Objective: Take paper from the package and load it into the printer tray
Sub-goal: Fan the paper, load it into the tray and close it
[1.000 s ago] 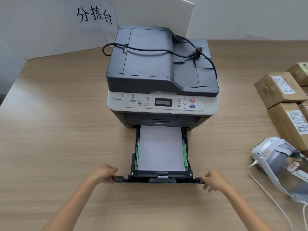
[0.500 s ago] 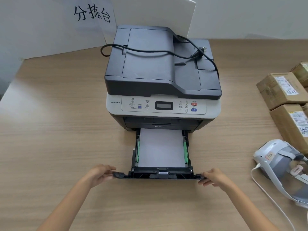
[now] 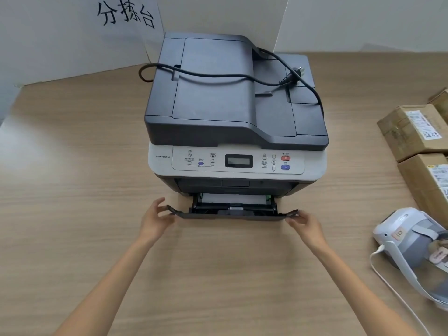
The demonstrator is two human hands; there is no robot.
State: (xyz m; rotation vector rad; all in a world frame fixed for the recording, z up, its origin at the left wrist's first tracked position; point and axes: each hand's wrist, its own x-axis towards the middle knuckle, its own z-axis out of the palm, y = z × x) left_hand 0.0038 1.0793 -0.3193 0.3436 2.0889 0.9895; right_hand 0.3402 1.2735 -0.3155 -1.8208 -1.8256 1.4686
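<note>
A grey and white printer point(image 3: 236, 112) stands on the wooden table, a black power cord lying across its lid. Its black paper tray point(image 3: 232, 213) sticks out only a short way at the bottom front. A narrow strip of white paper point(image 3: 232, 198) shows inside the tray. My left hand point(image 3: 156, 220) holds the left end of the tray's front panel. My right hand point(image 3: 306, 225) holds the right end. No paper package is in view.
Brown cardboard parcels point(image 3: 412, 130) with labels lie at the right edge. A white and grey headset point(image 3: 412, 241) with a white cable sits at the near right. A white board with black characters point(image 3: 126, 16) stands behind the printer.
Both hands have pushed the tray far into the printer. Most of the paper that showed before is now hidden inside.
</note>
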